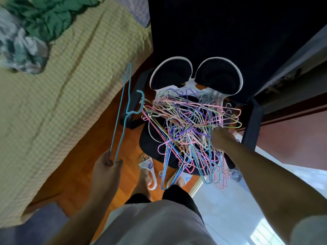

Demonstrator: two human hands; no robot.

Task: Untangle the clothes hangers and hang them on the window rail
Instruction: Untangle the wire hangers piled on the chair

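Hanger tangle (191, 131) heaped on chair seat (146, 144), spilling over its front edge. Blue hanger (122, 110) free, pinched at one corner by left hand (108, 167). Right hand (221, 140) in tangle; grip unclear. Light, springy wire, hooks snag: lift by hook. Window rail unseen.

Daylight was bright on the pale floor (230, 209) right of the hanger pile (191, 131), with mild glare. The dark chair back (212, 32) above the pile showed no detail. Frame edges bowed; the bedding (53, 103) left of it was soft.
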